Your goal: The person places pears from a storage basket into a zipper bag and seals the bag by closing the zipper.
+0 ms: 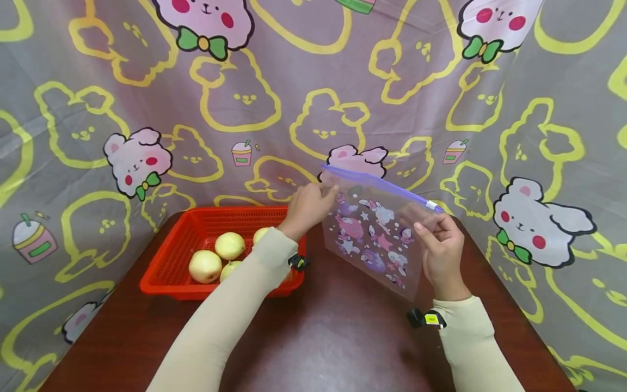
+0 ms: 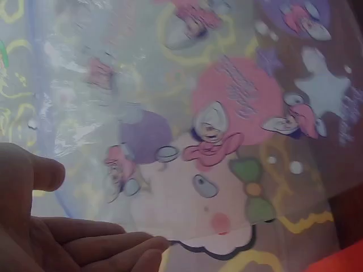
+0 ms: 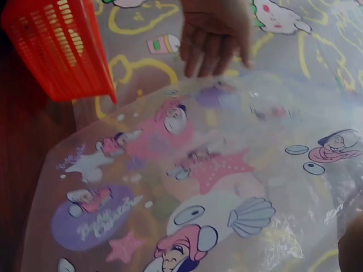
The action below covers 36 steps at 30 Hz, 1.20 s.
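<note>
A clear zip bag [image 1: 369,239] with a purple zip strip and sea-themed cartoon prints hangs tilted above the table. My right hand [image 1: 443,253] pinches its upper right corner, close to the white slider [image 1: 431,205]. My left hand [image 1: 309,208] is at the bag's upper left corner. In the left wrist view, the left thumb [image 2: 48,173] stands apart from the extended fingers [image 2: 96,243], which lie along the bag's edge. The right wrist view shows the bag [image 3: 198,164] spread flat, with the left hand [image 3: 215,37] beyond its far edge, fingers pointing down.
A red plastic basket [image 1: 168,247] stands on the left of the dark brown table [image 1: 323,337], partly behind my left forearm. Several pale yellow round fruits [image 1: 229,246] lie inside it. A grey cloth [image 1: 274,81] with cartoon rabbits hangs behind and along both sides.
</note>
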{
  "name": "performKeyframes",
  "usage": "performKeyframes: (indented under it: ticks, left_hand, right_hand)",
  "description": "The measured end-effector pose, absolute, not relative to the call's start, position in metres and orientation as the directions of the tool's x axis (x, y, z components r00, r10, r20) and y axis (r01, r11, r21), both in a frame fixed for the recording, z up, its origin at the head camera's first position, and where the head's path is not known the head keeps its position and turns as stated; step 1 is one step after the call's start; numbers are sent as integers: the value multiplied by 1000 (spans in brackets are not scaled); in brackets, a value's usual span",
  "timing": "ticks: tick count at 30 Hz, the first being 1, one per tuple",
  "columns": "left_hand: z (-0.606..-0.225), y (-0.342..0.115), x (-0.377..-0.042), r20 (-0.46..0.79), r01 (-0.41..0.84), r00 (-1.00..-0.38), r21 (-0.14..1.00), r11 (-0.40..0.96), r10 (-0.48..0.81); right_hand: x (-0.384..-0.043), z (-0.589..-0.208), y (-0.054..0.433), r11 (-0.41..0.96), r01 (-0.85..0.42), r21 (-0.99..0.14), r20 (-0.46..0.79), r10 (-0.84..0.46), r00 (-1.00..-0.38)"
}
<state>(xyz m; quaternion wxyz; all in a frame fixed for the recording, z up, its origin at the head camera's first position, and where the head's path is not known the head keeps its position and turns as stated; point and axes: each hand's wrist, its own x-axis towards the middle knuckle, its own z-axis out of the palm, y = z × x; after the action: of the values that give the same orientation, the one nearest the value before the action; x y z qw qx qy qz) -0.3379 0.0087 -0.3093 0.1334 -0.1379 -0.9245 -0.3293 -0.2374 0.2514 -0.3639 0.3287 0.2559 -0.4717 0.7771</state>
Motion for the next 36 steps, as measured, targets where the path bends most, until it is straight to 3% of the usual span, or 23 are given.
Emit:
performKeyframes:
  ticks: [8, 17, 22, 28, 36]
  left_hand:
    - [-296, 15, -324, 278, 327, -939, 545, 772, 202]
    - [-297, 25, -317, 190, 366, -926, 662, 654, 326]
    - [-290, 30, -311, 197, 379, -920, 671, 637, 339]
    - [-288, 32, -308, 186, 370, -920, 708, 602, 346]
    - [-292, 31, -313, 175, 354, -919, 759, 546, 353]
  right_hand:
    - [-235, -371, 235, -279, -765, -581, 734, 228, -640]
    - [-230, -380, 224, -73, -804, -590, 764, 270, -585]
    - [-227, -383, 214, 18, -829, -558, 817, 185, -546]
    - [-229, -385, 205, -9, -867, -498, 864, 75, -497]
    - [-224, -374, 196, 24, -866, -500, 865, -22, -501]
